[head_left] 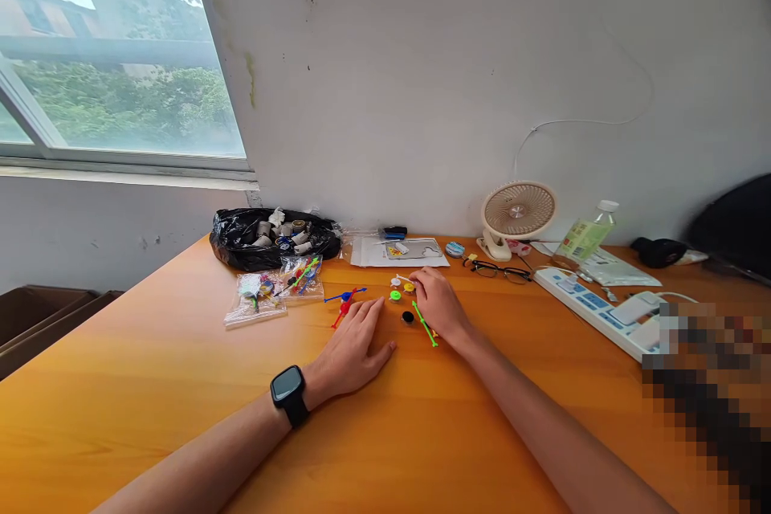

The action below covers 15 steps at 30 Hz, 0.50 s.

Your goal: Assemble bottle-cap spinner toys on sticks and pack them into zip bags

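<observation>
here the left hand (355,345) lies flat and relaxed on the wooden table (181,385), holding nothing, likely as a brace. the right hand (438,303) pinches a small white stick (402,279) above the coloured discs (401,293), beside a green stick (425,324).

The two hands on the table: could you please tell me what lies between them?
In the head view, a small black disc and a green disc lie between the left hand and right hand.

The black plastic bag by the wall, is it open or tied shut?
Open: the black plastic bag gapes at the top, with small spools and bits showing inside.
</observation>
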### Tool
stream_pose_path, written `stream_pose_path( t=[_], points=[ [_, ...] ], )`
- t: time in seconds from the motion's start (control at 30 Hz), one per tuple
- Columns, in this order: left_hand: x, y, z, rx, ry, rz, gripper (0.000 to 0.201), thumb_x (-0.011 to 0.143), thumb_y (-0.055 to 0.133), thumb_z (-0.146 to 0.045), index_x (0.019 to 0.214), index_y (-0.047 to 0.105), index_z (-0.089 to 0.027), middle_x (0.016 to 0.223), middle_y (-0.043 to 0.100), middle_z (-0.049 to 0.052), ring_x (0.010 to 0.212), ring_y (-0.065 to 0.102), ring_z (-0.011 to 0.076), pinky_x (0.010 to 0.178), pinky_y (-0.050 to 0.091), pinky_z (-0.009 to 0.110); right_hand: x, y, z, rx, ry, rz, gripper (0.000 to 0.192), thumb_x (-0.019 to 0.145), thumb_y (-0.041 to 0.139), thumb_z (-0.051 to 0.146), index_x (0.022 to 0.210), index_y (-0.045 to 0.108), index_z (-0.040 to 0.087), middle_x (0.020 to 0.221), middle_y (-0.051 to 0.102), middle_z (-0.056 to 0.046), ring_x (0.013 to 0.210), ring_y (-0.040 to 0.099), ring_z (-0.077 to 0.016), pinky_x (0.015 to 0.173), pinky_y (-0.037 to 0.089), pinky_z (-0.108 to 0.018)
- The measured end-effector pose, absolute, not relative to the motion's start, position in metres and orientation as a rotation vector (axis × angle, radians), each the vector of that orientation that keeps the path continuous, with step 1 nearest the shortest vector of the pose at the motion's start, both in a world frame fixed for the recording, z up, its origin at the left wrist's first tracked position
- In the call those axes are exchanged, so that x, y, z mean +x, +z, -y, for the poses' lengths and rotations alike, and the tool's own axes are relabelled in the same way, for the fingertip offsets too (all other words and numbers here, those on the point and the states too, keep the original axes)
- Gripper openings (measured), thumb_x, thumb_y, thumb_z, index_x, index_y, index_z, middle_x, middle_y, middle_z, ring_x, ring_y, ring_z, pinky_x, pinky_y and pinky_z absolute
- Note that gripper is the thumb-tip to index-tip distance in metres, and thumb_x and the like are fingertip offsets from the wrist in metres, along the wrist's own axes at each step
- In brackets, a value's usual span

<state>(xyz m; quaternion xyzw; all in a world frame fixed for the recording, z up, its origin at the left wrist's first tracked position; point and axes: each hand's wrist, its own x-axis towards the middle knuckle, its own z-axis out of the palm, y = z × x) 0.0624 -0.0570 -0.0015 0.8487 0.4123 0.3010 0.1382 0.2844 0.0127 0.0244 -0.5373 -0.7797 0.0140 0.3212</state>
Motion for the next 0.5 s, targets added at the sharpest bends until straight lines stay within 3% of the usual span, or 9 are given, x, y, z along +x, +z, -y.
stream_pose_path(
  t=[0.17,0.3,0.5],
  points=[
    [0.062,-0.004,0.056,2.411,0.879,-1.200,0.075,0.097,0.062,-0.038,0.161,0.028,-0.020,0.158,0.045,0.017,0.145,0.043,0.0345,0.121,0.037,0.055,0.279,0.029,-0.012,-1.451,0.124,2.105,0.028,0.096,0.048,0.002,0.099,0.073,0.015,0.101,0.071,-0.011,0.092,0.065,-0.0211,0.083,0.046,-0.029],
    [0.062,-0.002,0.056,2.299,0.972,-1.274,0.075,0.096,0.063,-0.036,0.160,0.028,-0.021,0.160,0.042,0.017,0.150,0.038,0.0339,0.121,0.036,0.055,0.277,0.038,-0.001,-1.299,0.229,2.164,0.027,0.096,0.048,0.003,0.094,0.071,0.016,0.097,0.070,-0.009,0.094,0.063,-0.0211,0.087,0.046,-0.031],
    [0.062,0.003,0.061,2.216,0.946,-1.216,0.052,0.092,0.068,-0.034,0.140,0.051,-0.022,0.122,0.066,0.010,0.113,0.063,0.0262,0.098,0.053,0.042,0.290,0.050,0.040,-1.098,0.427,2.305,0.025,0.100,0.045,0.008,0.094,0.066,0.021,0.099,0.068,-0.006,0.097,0.061,-0.0216,0.088,0.046,-0.033]
  ],
)
